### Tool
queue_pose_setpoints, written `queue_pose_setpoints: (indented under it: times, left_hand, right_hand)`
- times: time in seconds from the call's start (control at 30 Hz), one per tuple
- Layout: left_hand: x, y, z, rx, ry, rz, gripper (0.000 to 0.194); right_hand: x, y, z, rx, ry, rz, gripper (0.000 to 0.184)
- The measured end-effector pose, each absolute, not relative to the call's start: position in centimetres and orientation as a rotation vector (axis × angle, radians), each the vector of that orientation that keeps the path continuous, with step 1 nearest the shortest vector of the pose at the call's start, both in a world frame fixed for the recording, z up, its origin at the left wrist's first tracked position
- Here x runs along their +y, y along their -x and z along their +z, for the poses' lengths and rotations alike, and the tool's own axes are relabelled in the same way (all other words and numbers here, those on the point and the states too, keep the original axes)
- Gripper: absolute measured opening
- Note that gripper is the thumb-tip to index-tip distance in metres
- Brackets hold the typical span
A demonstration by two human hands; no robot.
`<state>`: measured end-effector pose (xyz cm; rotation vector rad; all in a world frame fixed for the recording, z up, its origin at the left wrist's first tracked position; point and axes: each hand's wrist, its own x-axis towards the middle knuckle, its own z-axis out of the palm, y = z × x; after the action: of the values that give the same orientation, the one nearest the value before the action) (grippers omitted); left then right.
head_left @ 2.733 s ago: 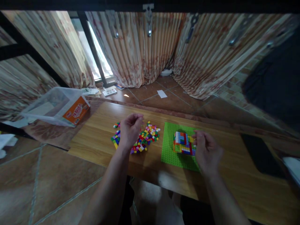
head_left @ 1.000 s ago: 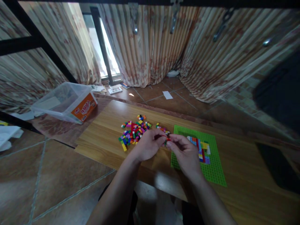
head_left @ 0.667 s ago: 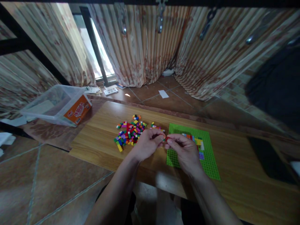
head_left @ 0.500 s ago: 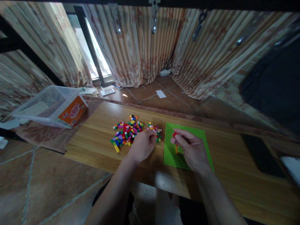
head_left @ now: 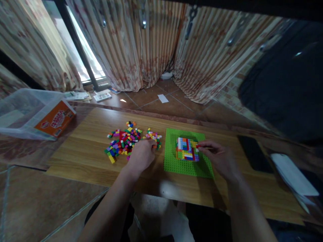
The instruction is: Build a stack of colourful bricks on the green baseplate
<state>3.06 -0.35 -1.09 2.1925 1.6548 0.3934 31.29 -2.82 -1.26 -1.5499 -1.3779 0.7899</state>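
A green baseplate (head_left: pixel 174 166) lies on the wooden table. On it stands a low block of many-coloured toy bricks (head_left: pixel 185 149). At the block's right edge, my right hand (head_left: pixel 218 155) pinches a small red toy brick (head_left: pixel 197 146) between thumb and fingers. I cannot tell whether that brick touches the block. My left hand (head_left: pixel 143 154) is closed, fingertips down at the small right-hand cluster of loose bricks (head_left: pixel 152 134). What it holds, if anything, is hidden. Beside it spreads a larger pile of loose bricks (head_left: pixel 123 141).
The wooden table (head_left: pixel 83 158) runs across the view. A dark flat object (head_left: pixel 254 153) and a white item (head_left: pixel 292 173) lie at the right. A clear plastic bin (head_left: pixel 30 101) with an orange label stands at the left. Curtains hang behind.
My right hand has moved right with the red brick, from over the block to its right edge, uncovering the block. My left hand stays at the loose bricks. The view has shifted right.
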Motion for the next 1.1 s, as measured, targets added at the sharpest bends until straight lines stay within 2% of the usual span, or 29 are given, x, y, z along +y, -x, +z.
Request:
queue_pose_setpoints:
  times: [0.53, 0.87, 1.1]
  left_hand:
    - [0.6, -2.5, -0.4, 1.558, -2.085, 0.579, 0.020]
    - [0.6, -2.0, -0.5, 1.594, -2.046, 0.518, 0.018]
    - [0.7, -2.0, -0.3, 1.587, -2.029, 0.529, 0.018]
  right_hand:
    - [-2.3, -31.3, -4.3, -1.380, 1.526, 0.799, 0.018]
    - [-2.1, -30.1, -4.1, -1.065, 1.513, 0.856, 0.012]
    - [-1.9, -30.0, -4.1, -0.974, 1.464, 0.871, 0.023]
